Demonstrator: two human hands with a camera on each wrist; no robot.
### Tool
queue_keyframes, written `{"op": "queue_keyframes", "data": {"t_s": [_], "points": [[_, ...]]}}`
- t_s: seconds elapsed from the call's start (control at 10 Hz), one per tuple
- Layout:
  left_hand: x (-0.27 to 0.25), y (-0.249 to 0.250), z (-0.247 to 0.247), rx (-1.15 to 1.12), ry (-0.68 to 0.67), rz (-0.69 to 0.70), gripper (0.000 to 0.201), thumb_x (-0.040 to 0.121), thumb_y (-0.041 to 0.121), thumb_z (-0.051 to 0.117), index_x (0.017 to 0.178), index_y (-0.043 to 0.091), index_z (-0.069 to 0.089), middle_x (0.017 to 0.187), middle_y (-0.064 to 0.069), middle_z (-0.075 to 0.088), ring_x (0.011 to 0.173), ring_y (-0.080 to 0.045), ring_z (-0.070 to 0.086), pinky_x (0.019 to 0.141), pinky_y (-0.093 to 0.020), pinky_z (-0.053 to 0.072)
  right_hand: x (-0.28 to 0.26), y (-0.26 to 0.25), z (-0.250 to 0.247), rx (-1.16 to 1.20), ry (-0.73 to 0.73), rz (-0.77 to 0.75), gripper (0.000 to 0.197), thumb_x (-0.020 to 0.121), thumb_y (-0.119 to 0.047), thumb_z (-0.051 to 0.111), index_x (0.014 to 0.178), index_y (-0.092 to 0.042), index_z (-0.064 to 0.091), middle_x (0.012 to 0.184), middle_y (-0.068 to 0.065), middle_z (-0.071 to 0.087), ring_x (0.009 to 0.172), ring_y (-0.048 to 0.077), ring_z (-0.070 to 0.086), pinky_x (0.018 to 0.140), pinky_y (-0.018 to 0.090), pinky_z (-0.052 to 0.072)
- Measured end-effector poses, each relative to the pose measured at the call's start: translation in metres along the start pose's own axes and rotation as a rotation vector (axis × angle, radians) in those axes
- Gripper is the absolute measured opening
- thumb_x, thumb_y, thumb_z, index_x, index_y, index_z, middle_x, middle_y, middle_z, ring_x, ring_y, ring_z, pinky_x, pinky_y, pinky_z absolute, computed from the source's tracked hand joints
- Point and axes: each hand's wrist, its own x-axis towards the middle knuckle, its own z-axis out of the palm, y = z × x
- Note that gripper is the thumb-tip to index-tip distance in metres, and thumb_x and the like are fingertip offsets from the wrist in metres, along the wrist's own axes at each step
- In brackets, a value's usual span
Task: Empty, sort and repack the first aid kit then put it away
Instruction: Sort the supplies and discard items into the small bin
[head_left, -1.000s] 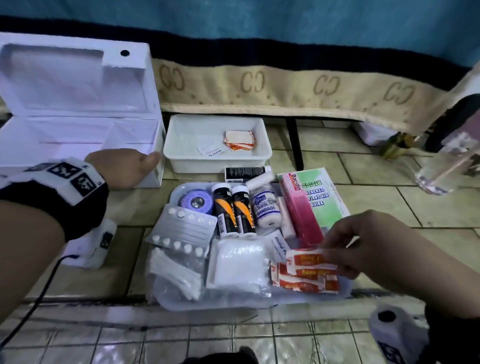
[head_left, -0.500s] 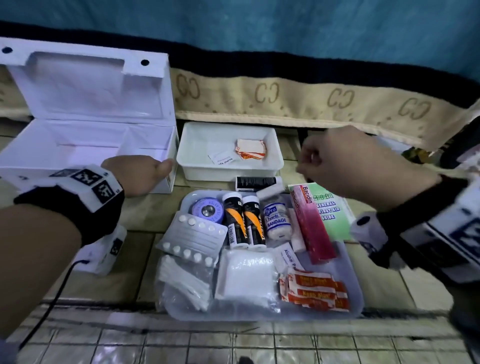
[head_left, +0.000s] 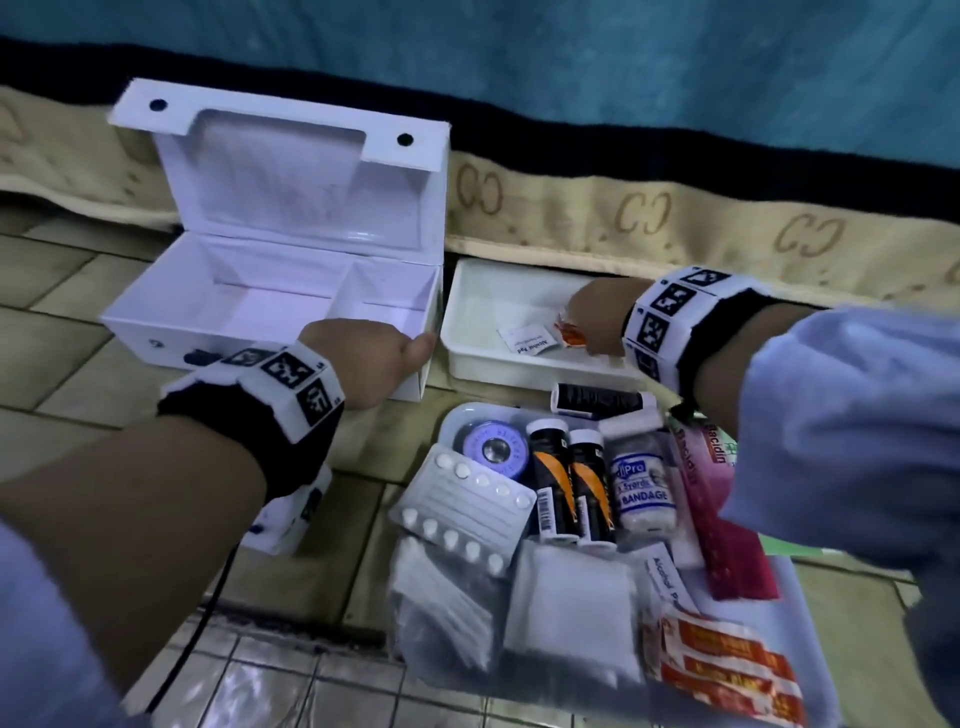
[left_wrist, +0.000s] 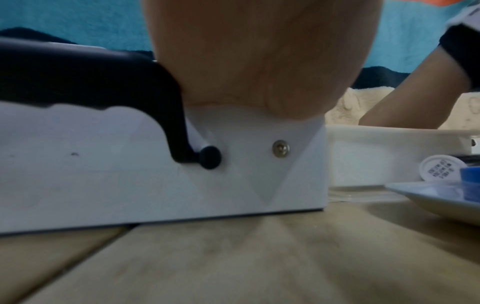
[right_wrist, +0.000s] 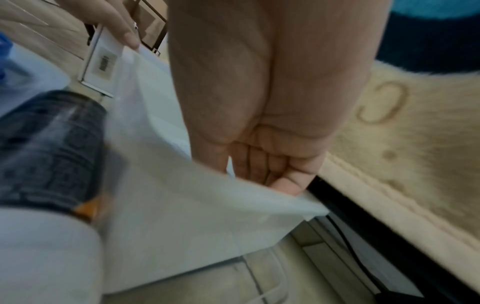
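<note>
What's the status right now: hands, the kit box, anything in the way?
Left hand grips open, empty kit box front edge. Right hand down in white bin at orange plasters; grip hidden. Supplies wait on tray. Nothing blocking.

We see a white first aid box (head_left: 270, 306) with a black handle (left_wrist: 85, 82), and a white tray (head_left: 498, 358) holding an orange packet (head_left: 570, 333). The two tubes (head_left: 571, 483) are black with orange marks. The bandage roll (head_left: 641, 488) is white with blue letters, the carton (head_left: 722, 519) pink. The blanket (head_left: 623, 104) is blue, its border (head_left: 675, 218) beige with a "CC" pattern. The floor tiles (head_left: 78, 312) are beige.
</note>
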Motion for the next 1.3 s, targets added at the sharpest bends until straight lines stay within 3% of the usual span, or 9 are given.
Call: {"op": "queue_keyframes", "data": {"t_s": [0.1, 0.2, 0.3, 0.4, 0.6, 0.8, 1.0, 1.1, 1.3], "points": [[0.000, 0.001, 0.000, 0.040, -0.005, -0.002, 0.040, 0.101, 0.034, 0.020, 0.062, 0.027, 0.022, 0.094, -0.010, 0.062, 0.091, -0.028, 0.059, 0.083, -0.041, 0.049, 0.004, -0.003, 0.001, 0.017, 0.027, -0.019, 0.011, 0.088, -0.017, 0.058, 0.098, -0.014, 0.061, 0.082, 0.004, 0.048, 0.076, 0.021, 0.045, 0.070, 0.029, 0.038], [0.001, 0.001, 0.000, 0.052, -0.006, -0.014, 0.032, 0.102, 0.033, 0.021, 0.071, 0.024, 0.020, 0.090, -0.009, 0.061, 0.090, -0.028, 0.060, 0.083, -0.041, 0.049, 0.017, 0.001, -0.003, -0.043, 0.022, -0.005, 0.031, 0.087, -0.014, 0.061, 0.061, -0.009, 0.045, 0.057, 0.000, 0.042, 0.051, 0.017, 0.041, 0.054, 0.032, 0.045], [0.000, 0.002, 0.000, 0.047, -0.002, -0.030, 0.035, 0.102, 0.033, 0.022, 0.069, 0.019, 0.021, 0.079, -0.006, 0.056, 0.089, -0.029, 0.060, 0.085, -0.043, 0.050, 0.010, 0.005, -0.010, -0.015, 0.071, 0.029, 0.032, 0.070, -0.031, 0.079, 0.061, -0.007, 0.059, 0.052, 0.000, 0.049, 0.044, 0.016, 0.044, 0.039, 0.019, 0.032], [-0.001, 0.002, 0.000, 0.032, -0.001, -0.025, 0.042, 0.102, 0.035, 0.019, 0.063, 0.020, 0.023, 0.082, -0.009, 0.058, 0.088, -0.029, 0.060, 0.082, -0.041, 0.050, 0.002, 0.011, -0.013, -0.009, 0.068, 0.033, 0.037, 0.070, -0.039, 0.079, 0.072, -0.005, 0.065, 0.057, 0.002, 0.054, 0.051, 0.019, 0.048, 0.044, 0.021, 0.037], [-0.006, 0.006, -0.003, -0.001, 0.011, -0.021, 0.043, 0.101, 0.034, 0.021, 0.060, 0.026, 0.019, 0.072, -0.005, 0.050, 0.088, -0.030, 0.059, 0.082, -0.041, 0.049, -0.006, 0.028, -0.008, 0.153, 0.153, 0.061, 0.025, 0.088, -0.015, 0.062, 0.105, 0.002, 0.068, 0.097, 0.019, 0.067, 0.071, 0.018, 0.042, 0.049, 0.026, 0.032], [-0.010, 0.007, -0.005, -0.052, 0.004, -0.041, 0.044, 0.100, 0.042, 0.015, 0.061, 0.027, 0.030, 0.088, -0.008, 0.060, 0.091, -0.028, 0.058, 0.086, -0.041, 0.046, -0.027, 0.039, -0.012, 0.183, 0.315, 0.058, 0.022, 0.093, -0.007, 0.045, 0.104, -0.004, 0.064, 0.101, 0.014, 0.064, 0.087, 0.028, 0.057, 0.065, 0.028, 0.040], [-0.008, 0.008, -0.004, -0.016, -0.056, -0.033, 0.046, 0.097, 0.049, 0.011, 0.081, 0.027, 0.047, 0.107, -0.011, 0.061, 0.096, -0.027, 0.055, 0.089, -0.038, 0.041, -0.105, 0.052, -0.033, 0.307, 0.528, -0.056, 0.017, 0.086, -0.013, 0.061, 0.102, -0.015, 0.068, 0.094, 0.006, 0.066, 0.086, 0.023, 0.057, 0.073, 0.024, 0.042], [-0.006, 0.009, -0.004, -0.034, -0.044, -0.072, 0.063, 0.096, 0.052, 0.010, 0.106, 0.013, 0.059, 0.113, -0.013, 0.060, 0.091, -0.023, 0.047, 0.085, -0.036, 0.035, -0.162, 0.052, -0.029, 0.367, 0.387, -0.123, 0.014, 0.077, -0.021, 0.074, 0.090, -0.023, 0.072, 0.067, -0.011, 0.063, 0.061, 0.008, 0.055, 0.058, 0.018, 0.040], [0.003, 0.004, 0.003, -0.059, -0.016, -0.103, 0.072, 0.094, 0.055, 0.011, 0.110, 0.007, 0.062, 0.121, -0.017, 0.059, 0.095, -0.025, 0.047, 0.088, -0.036, 0.034, -0.215, 0.048, 0.033, 0.532, 0.018, -0.142, 0.014, 0.073, -0.024, 0.077, 0.071, -0.035, 0.069, 0.059, -0.027, 0.064, 0.063, -0.013, 0.058, 0.055, 0.006, 0.042]]}}
